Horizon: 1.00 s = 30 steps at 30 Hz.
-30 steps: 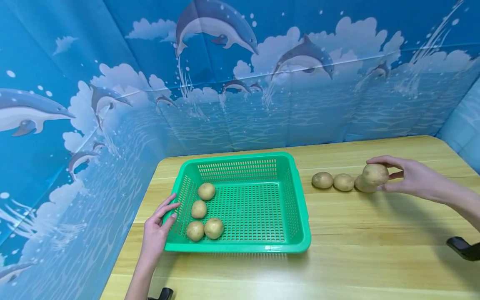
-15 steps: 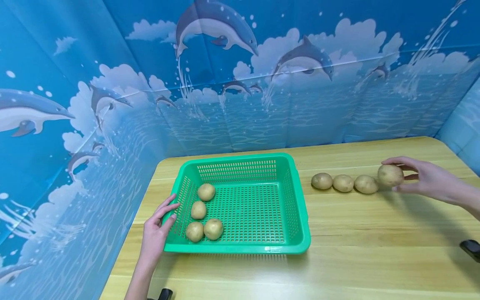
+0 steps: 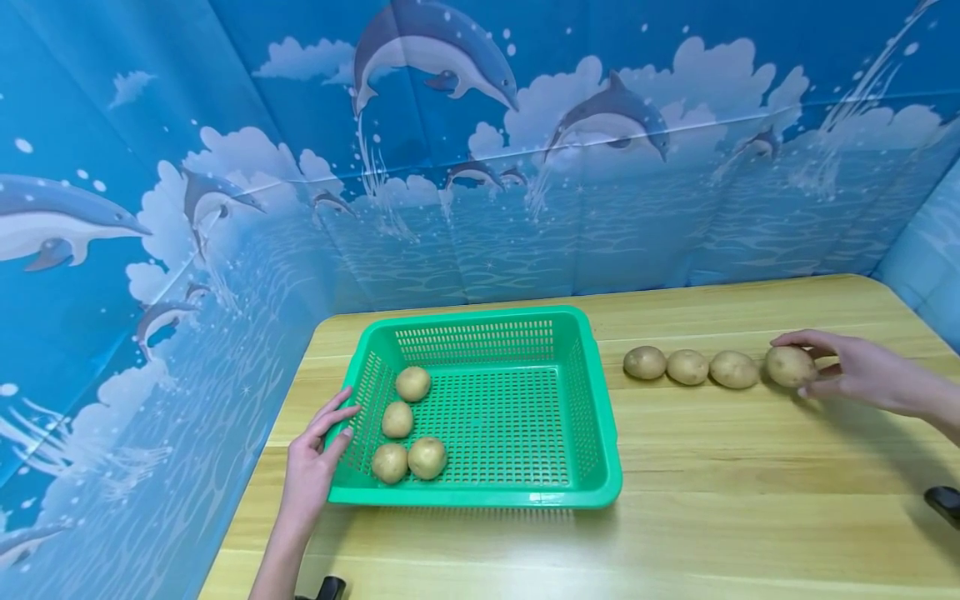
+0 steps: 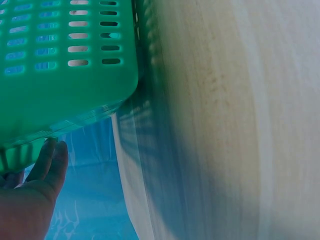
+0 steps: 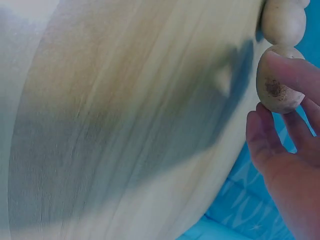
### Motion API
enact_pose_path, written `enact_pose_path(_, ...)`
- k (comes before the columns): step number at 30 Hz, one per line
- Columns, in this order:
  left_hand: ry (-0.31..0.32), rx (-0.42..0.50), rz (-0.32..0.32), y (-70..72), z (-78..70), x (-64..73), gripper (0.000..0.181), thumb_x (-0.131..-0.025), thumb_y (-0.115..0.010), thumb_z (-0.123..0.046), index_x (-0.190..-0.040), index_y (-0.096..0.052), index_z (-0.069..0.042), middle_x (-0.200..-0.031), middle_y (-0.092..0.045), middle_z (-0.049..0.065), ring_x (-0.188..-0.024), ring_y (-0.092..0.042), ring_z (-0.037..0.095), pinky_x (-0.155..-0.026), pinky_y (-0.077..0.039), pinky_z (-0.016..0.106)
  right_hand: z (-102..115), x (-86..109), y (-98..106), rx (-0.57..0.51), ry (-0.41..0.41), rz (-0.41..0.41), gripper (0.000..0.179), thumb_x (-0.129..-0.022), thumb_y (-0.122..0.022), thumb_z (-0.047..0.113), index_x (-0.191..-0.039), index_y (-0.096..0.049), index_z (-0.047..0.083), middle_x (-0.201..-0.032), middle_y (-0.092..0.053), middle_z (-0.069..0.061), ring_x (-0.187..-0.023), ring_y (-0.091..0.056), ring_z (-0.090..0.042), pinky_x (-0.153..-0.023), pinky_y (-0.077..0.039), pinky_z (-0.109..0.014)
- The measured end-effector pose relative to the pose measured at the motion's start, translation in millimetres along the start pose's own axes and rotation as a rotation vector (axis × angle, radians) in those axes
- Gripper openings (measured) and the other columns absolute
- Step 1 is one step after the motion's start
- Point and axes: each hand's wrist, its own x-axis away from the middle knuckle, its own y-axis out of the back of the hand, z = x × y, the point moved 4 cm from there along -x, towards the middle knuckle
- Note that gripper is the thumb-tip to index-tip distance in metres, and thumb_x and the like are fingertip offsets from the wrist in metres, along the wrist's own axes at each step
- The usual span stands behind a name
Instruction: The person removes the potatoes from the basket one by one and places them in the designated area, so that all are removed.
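Note:
My right hand [image 3: 855,371] holds a potato [image 3: 790,367] at the right end of a row. In the right wrist view this potato [image 5: 275,82] shows a dark brown patch, with fingers round it. Its neighbours are three more potatoes, the nearest one [image 3: 734,369] just to the left. My left hand [image 3: 313,462] grips the left rim of a green plastic basket [image 3: 525,497]. In the left wrist view, fingers [image 4: 56,162] reach under the basket's rim. Several potatoes lie on the left of the basket's floor, one of them at the front [image 3: 427,457].
A light wooden table [image 3: 712,508] bears the basket and the row. Blue dolphin-print sheeting [image 3: 480,217] stands behind and along both sides. Black objects show at the lower edge [image 3: 330,588] and right edge [image 3: 943,502].
My right hand has moved right and lowered its potato from above the third potato to the right end of the row. The left hand and basket have stayed in place.

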Motion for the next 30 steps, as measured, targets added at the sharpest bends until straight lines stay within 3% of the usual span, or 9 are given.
enact_pose_path(4,-0.003,-0.003,0.0,0.1,0.0,0.1,0.026,-0.099,-0.056,-0.001,-0.123,-0.065,-0.001,-0.149,-0.046,0.001,-0.143,-0.029,0.017,-0.109,-0.024,0.012,-2,-1.7,-5,-0.03,0.028,0.014,0.07,-0.07,-0.084,-0.003,-0.131,-0.049,-0.006,-0.126,-0.052,-0.028,-0.1,-0.033,0.025,-0.068,-0.056,-0.024)
enact_pose_path(14,0.008,-0.006,0.0,-0.3,-0.3,-0.6,0.026,-0.098,-0.056,0.0,-0.123,-0.065,-0.001,-0.149,-0.046,0.001,-0.143,-0.029,0.017,-0.108,-0.025,0.012,-8,-6.2,-10,-0.072,0.013,0.058,0.07,-0.072,-0.083,-0.003,-0.132,-0.047,-0.006,-0.13,-0.048,-0.031,-0.099,-0.035,0.024,-0.071,-0.056,-0.024)
enact_pose_path(30,0.008,0.002,0.001,0.0,2.0,-0.9,0.027,-0.099,-0.056,0.0,-0.124,-0.065,-0.001,-0.149,-0.046,-0.001,-0.143,-0.029,0.016,-0.108,-0.026,0.013,-11,-9.0,-15,-0.1,0.002,0.023,0.071,-0.07,-0.083,-0.006,-0.132,-0.048,-0.007,-0.127,-0.048,-0.029,-0.098,-0.036,0.023,-0.071,-0.054,-0.021)
